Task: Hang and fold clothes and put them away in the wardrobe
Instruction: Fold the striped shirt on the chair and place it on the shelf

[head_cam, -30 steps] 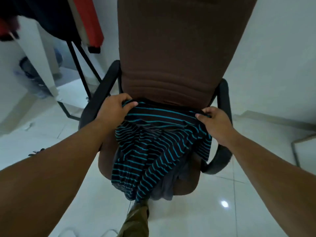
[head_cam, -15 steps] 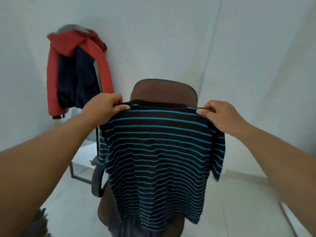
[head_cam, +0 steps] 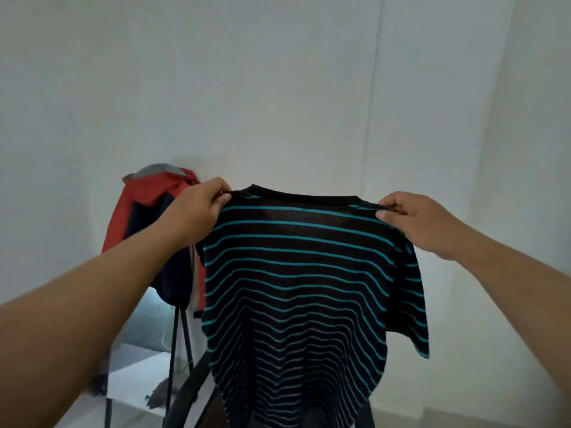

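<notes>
Shirt (head_cam: 296,273), black with teal stripes, hangs in the air in front of a pale wall, spread by its shoulders and draping freely, its hem low over the dark chair (head_cam: 188,393) below. Left hand (head_cam: 200,211) pinches the left shoulder seam between thumb and fingers; right hand (head_cam: 414,217) pinches the right shoulder the same way. Behind the left forearm, a red and navy jacket (head_cam: 148,223) is draped on a black stand (head_cam: 174,350). Judged from this, the job is at an early step: the shirt is lifted and opened out, but neither folded nor on a hanger, and no wardrobe is in sight.
</notes>
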